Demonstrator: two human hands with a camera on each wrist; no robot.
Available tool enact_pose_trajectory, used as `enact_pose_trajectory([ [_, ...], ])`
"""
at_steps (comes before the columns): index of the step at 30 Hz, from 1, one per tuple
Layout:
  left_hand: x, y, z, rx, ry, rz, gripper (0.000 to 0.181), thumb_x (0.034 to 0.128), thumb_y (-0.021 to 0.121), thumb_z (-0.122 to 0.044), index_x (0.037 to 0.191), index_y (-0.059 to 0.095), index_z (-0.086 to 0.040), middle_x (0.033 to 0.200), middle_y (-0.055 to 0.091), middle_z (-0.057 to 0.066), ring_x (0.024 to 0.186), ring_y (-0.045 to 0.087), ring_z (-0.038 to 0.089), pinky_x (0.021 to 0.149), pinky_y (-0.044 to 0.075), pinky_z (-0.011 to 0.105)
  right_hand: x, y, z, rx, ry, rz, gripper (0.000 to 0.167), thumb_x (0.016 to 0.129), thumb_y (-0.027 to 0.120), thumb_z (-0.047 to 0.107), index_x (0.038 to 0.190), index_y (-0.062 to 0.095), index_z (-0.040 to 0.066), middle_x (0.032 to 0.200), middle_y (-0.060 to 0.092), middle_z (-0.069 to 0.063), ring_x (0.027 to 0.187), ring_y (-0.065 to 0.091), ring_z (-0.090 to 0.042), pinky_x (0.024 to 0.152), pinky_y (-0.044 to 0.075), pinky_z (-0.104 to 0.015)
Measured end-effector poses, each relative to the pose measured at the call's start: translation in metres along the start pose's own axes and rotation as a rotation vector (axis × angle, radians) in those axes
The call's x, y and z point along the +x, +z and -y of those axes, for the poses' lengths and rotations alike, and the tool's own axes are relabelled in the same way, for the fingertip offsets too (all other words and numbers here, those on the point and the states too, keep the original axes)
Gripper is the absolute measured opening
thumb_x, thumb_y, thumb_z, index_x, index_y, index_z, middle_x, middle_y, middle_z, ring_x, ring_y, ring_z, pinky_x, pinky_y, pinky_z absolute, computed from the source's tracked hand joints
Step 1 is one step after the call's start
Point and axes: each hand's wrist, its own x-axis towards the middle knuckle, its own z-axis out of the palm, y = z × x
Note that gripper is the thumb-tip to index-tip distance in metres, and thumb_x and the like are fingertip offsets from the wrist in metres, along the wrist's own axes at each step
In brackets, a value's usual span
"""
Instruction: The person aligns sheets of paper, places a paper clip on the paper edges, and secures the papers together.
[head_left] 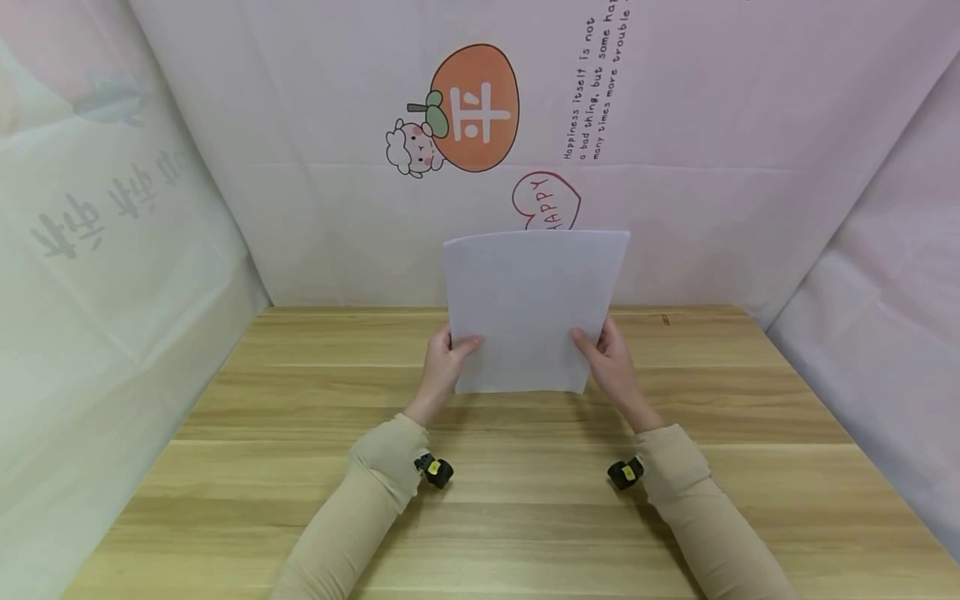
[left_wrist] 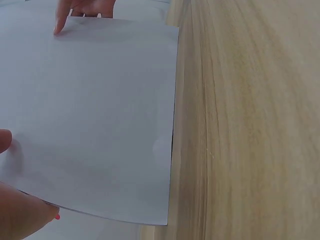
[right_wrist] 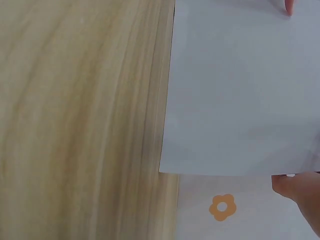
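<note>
White paper (head_left: 532,308), one sheet or a thin stack, is held upright above the wooden table, slightly curved along its top edge. My left hand (head_left: 447,362) grips its left edge, thumb on the near face and the other fingers behind, mostly hidden. On the opposite edge my right hand (head_left: 609,358) grips in the same way, its thumb on the near face. In the left wrist view, the paper (left_wrist: 100,110) fills much of the frame, with the right hand (left_wrist: 86,9) at its far edge. The right wrist view shows the paper's (right_wrist: 240,95) blank face and straight lower corner.
An orange-brown paper clip (head_left: 665,320) lies near the back edge of the wooden table (head_left: 525,517), right of the paper. White printed cloth (head_left: 712,125) hangs behind and at both sides. Small black cameras (head_left: 435,471) are strapped at both wrists.
</note>
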Motion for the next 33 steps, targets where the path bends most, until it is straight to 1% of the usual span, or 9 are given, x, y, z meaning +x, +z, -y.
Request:
enact_pose_trajectory([
  [4, 0.001, -0.004, 0.002, -0.006, 0.001, 0.021, 0.036, 0.0881, 0.058, 0.003, 0.123, 0.052, 0.014, 0.125, 0.056, 0.029, 0.118, 0.053, 0.038, 0.101, 0.041, 0.048, 0.0, -0.002, -0.001, -0.005, 0.02, 0.018, 0.047, 0.097, 0.054, 0.014, 0.139, 0.036, 0.003, 0.125, 0.052, -0.005, 0.109, 0.055, -0.007, 0.087, 0.046, -0.016],
  [8, 0.0, -0.008, 0.005, 0.011, 0.016, 0.051, 0.036, 0.0895, 0.056, 0.004, 0.124, 0.051, 0.013, 0.126, 0.055, 0.03, 0.118, 0.053, 0.039, 0.101, 0.041, 0.047, 0.0, -0.006, -0.004, -0.039, 0.04, 0.044, 0.047, 0.096, 0.056, 0.015, 0.138, 0.037, 0.004, 0.127, 0.052, -0.012, 0.106, 0.056, -0.007, 0.084, 0.048, -0.017],
  [10, -0.001, -0.009, 0.005, 0.031, 0.028, 0.054, 0.036, 0.0895, 0.056, 0.004, 0.124, 0.052, 0.013, 0.125, 0.056, 0.029, 0.115, 0.055, 0.037, 0.098, 0.044, 0.044, -0.001, -0.007, -0.004, -0.056, 0.045, 0.06, 0.047, 0.096, 0.056, 0.015, 0.138, 0.038, 0.003, 0.128, 0.052, -0.016, 0.104, 0.057, -0.005, 0.082, 0.049, -0.017],
  [15, -0.003, -0.012, 0.007, 0.082, 0.05, 0.046, 0.032, 0.0889, 0.056, 0.006, 0.12, 0.055, 0.013, 0.117, 0.06, 0.03, 0.102, 0.058, 0.033, 0.083, 0.046, 0.03, -0.003, -0.009, -0.005, -0.1, 0.055, 0.082, 0.048, 0.095, 0.058, 0.013, 0.137, 0.038, -0.001, 0.128, 0.052, -0.025, 0.102, 0.058, -0.005, 0.081, 0.05, -0.017],
  [18, -0.004, -0.012, 0.008, 0.107, 0.057, 0.047, 0.031, 0.0882, 0.056, 0.008, 0.119, 0.056, 0.014, 0.115, 0.061, 0.031, 0.101, 0.059, 0.034, 0.082, 0.048, 0.03, -0.003, -0.01, -0.006, -0.128, 0.06, 0.087, 0.048, 0.094, 0.058, 0.011, 0.137, 0.039, -0.002, 0.128, 0.052, -0.026, 0.104, 0.06, -0.013, 0.081, 0.05, -0.017],
  [23, -0.006, -0.012, 0.01, 0.146, 0.027, 0.063, 0.032, 0.0877, 0.055, 0.008, 0.119, 0.056, 0.013, 0.116, 0.06, 0.031, 0.103, 0.06, 0.038, 0.086, 0.05, 0.042, -0.003, -0.012, -0.009, -0.198, 0.083, 0.113, 0.044, 0.092, 0.06, 0.009, 0.132, 0.044, -0.003, 0.124, 0.057, -0.027, 0.105, 0.061, -0.032, 0.079, 0.05, -0.017],
  [27, 0.001, -0.012, 0.032, 0.174, -0.007, 0.067, 0.032, 0.0883, 0.057, 0.005, 0.12, 0.057, 0.009, 0.119, 0.061, 0.027, 0.106, 0.06, 0.036, 0.089, 0.049, 0.045, -0.003, -0.014, -0.013, -0.256, 0.096, 0.141, 0.04, 0.091, 0.062, 0.01, 0.126, 0.05, -0.006, 0.118, 0.061, -0.027, 0.102, 0.063, -0.036, 0.077, 0.05, -0.016],
  [30, 0.008, -0.013, 0.049, 0.196, -0.025, 0.064, 0.032, 0.0885, 0.058, 0.002, 0.12, 0.059, 0.007, 0.12, 0.061, 0.024, 0.108, 0.06, 0.034, 0.091, 0.049, 0.046, -0.004, -0.015, -0.015, -0.302, 0.11, 0.16, 0.039, 0.091, 0.063, 0.01, 0.124, 0.052, -0.007, 0.116, 0.062, -0.027, 0.1, 0.064, -0.037, 0.077, 0.052, -0.021],
  [33, 0.007, -0.013, 0.049, 0.216, -0.048, 0.067, 0.032, 0.0886, 0.058, 0.001, 0.12, 0.059, 0.007, 0.12, 0.061, 0.024, 0.11, 0.059, 0.034, 0.092, 0.049, 0.046, -0.004, -0.016, -0.017, -0.345, 0.128, 0.179, 0.038, 0.091, 0.063, 0.009, 0.123, 0.052, -0.007, 0.117, 0.061, -0.028, 0.102, 0.063, -0.039, 0.081, 0.054, -0.03],
])
